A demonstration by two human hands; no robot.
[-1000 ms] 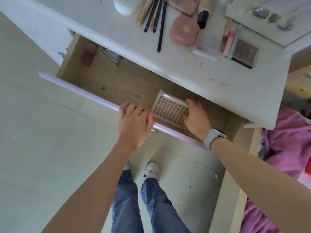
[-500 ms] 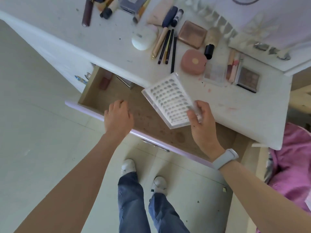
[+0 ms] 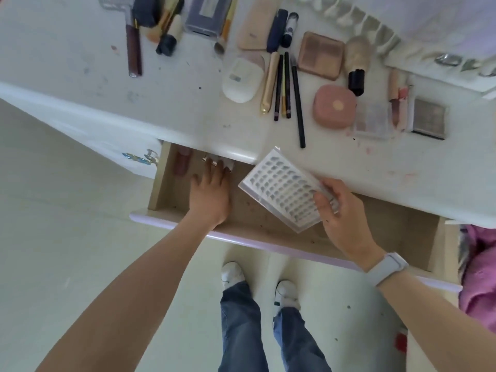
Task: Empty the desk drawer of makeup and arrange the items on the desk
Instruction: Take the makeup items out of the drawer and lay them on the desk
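The right hand point(image 3: 342, 210) pinches one corner of a clear, rigid, seemingly light gridded case point(image 3: 283, 189); the left hand point(image 3: 212, 191), fingers extended, reaches into the drawer point(image 3: 268, 226).

**No readable text in view**

Nothing here can be read. The white oval case point(image 3: 239, 79) on the desk point(image 3: 80, 84) carries a small grey patch that may be a label, but it is too blurred to make out. The dark tube point(image 3: 289, 29) beside the pencils shows pale marks, also illegible. The grey box point(image 3: 206, 14) at the top edge bears a faint, unreadable panel.
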